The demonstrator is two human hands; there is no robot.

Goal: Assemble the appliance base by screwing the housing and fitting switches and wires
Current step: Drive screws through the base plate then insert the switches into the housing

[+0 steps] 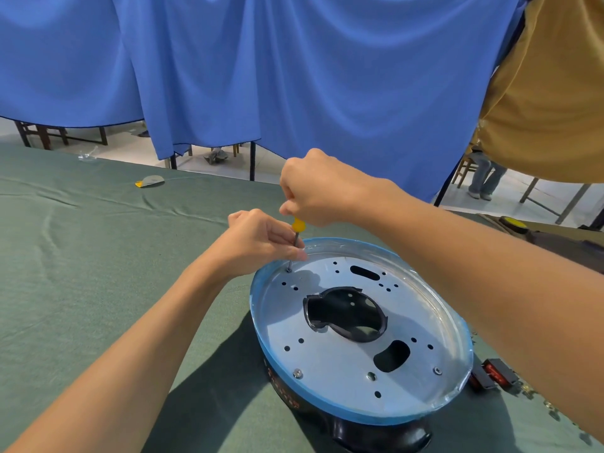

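Note:
The appliance base [359, 400] lies on the green cloth, a black housing with a blue-filmed rim around a silver metal plate [330, 351] full of holes. My right hand [313, 191] grips the yellow handle of a screwdriver [298, 225] from above. Its shaft stands nearly upright, tip on a screw [289, 270] at the plate's far left edge. My left hand [261, 237] pinches the shaft just above the plate. Three more screws sit near the plate's front edge, one of them [297, 373] at the left.
A red and black rocker switch [490, 376] lies right of the base, with small metal parts [549, 403] beyond it. A grey and yellow object [150, 181] lies far left on the table [81, 256]. A blue curtain [294, 76] hangs behind. Dark gear [555, 237] sits far right.

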